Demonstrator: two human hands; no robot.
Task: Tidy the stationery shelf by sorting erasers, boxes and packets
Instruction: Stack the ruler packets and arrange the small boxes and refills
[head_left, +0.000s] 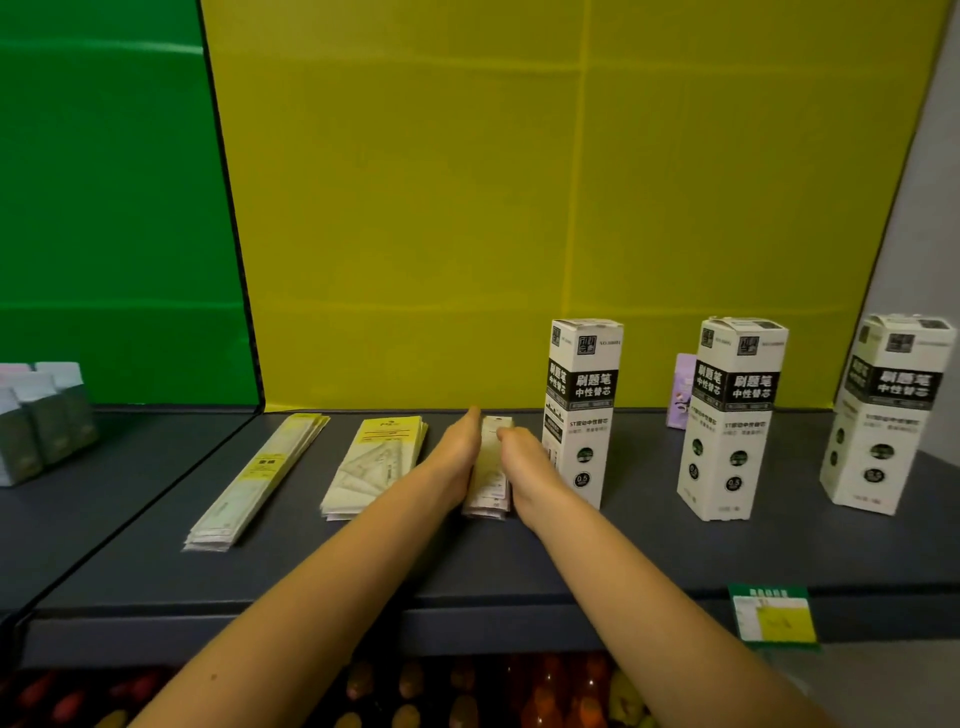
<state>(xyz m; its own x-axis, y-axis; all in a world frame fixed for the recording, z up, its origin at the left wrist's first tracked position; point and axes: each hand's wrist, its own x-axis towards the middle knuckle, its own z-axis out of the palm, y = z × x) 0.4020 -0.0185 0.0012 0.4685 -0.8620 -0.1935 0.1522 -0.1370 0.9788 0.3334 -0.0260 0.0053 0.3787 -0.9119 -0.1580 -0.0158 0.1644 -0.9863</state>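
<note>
Head view: packet stack (487, 486) is pressed by flat left hand (460, 448); grip of right hand (521, 453) cannot be told; judged light, slippery; long edges to be held.

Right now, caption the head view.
Left hand and right hand touch either side of a packet stack beside a refill box.

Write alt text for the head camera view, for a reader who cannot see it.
The left hand and right hand flank a narrow packet stack lying on a grey shelf. Two more packet stacks lie to its left; three tall white boxes stand upright to its right, before a yellow back panel.
</note>
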